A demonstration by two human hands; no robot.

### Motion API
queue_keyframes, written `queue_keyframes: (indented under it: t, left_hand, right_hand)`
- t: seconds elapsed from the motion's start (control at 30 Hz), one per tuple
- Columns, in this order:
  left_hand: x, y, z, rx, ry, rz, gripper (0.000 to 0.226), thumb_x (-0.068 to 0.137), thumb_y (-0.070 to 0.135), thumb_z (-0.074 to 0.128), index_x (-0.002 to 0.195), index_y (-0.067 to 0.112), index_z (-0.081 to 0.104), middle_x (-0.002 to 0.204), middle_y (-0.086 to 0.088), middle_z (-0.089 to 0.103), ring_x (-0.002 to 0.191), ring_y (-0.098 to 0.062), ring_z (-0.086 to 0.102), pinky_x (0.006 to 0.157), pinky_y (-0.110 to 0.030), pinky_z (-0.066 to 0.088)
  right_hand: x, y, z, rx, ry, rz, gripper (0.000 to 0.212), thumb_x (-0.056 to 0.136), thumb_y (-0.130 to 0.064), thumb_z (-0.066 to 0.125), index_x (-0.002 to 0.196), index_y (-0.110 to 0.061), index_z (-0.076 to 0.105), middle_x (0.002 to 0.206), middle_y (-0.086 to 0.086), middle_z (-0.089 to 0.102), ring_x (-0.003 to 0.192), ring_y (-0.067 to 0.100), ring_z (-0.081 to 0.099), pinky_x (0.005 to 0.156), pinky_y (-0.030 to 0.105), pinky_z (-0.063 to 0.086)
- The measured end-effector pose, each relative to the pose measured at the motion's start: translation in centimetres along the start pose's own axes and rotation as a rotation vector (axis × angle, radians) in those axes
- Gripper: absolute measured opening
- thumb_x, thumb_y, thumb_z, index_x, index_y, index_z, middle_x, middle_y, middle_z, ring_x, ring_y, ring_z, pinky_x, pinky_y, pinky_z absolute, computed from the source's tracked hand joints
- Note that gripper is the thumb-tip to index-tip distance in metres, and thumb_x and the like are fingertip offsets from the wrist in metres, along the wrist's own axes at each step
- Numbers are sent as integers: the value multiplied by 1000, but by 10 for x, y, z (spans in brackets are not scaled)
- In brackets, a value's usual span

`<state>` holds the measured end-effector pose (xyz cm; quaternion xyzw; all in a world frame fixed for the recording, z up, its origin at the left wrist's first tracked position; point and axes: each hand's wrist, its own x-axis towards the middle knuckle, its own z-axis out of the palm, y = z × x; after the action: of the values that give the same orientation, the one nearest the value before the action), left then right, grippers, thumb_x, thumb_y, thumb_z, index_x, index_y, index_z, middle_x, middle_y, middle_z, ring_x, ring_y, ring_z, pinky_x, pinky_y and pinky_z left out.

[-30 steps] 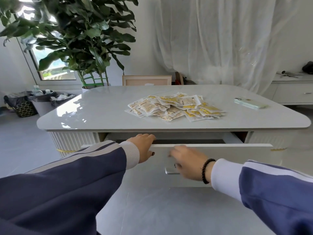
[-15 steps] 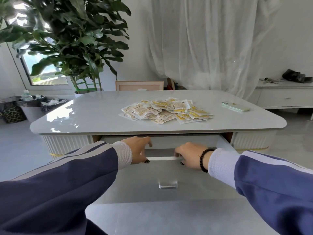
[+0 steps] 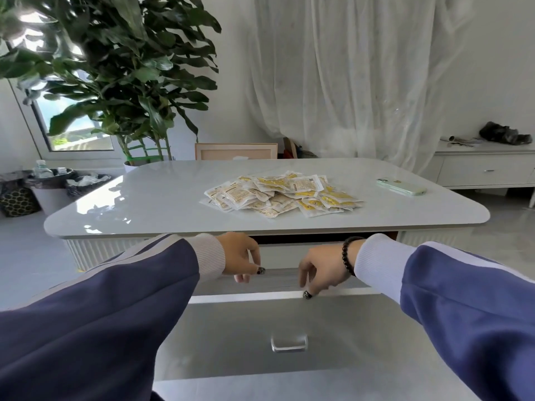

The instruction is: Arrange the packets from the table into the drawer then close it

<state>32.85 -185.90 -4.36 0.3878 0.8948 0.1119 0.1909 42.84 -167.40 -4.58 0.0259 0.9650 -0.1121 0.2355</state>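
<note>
On the desk, head view: packets sit in one loose heap near the middle, none in the drawer. Drawer is pulled out under the near edge; only a grey strip of its inside shows, contents not visible from here. Front panel carries a clear handle. Left hand hangs over the drawer opening, fingers loosely curled, holding nothing. Right hand likewise, loosely curled fingers, one tip at the drawer's front edge; contact can't be confirmed. Phone lies on the desk right of the packets, well apart. Bins with bags stand on the floor far left, bottles and paper inside.
</note>
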Motion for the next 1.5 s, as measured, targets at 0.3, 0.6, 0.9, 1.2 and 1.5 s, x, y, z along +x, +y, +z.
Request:
queue_keyframes:
  t: [0.3,0.6,0.9,1.2,1.5]
  left_hand:
    - [64,-4,-22,104,207,-58,33,92,33,58,124,24,52,108,7,67,101,-14,61,87,-29,50]
    - [141,-4,-14,96,508,102,8,93,29,46,93,30,54,77,4,62,72,-18,62,61,-30,50]
    - [200,-18,-17,-15,487,250,8,93,28,49,98,28,56,55,9,49,54,-9,47,53,-26,36]
    - [207,-32,-19,-84,605,288,34,82,47,64,108,33,47,66,11,55,67,-6,56,66,-28,49]
    - [197,-35,-17,-282,696,193,12,90,25,57,100,27,52,77,7,60,69,-10,54,72,-34,50]
  right_hand:
    - [33,54,-46,97,439,126,20,88,-23,59,104,-13,67,99,-2,64,84,15,61,70,21,49]
    - [74,124,-51,84,1009,325,6,84,-16,53,88,-19,56,101,-4,53,90,18,53,70,27,42]
    - [132,152,-73,399,910,326,72,77,-45,66,139,-23,36,142,4,34,134,23,28,109,36,30]
    - [144,159,-72,123,894,359,39,91,-39,43,125,-21,50,120,5,59,103,26,56,86,36,48]
    - [139,144,-62,-46,1094,304,30,98,-26,38,123,-20,54,98,8,68,87,32,61,68,33,47]
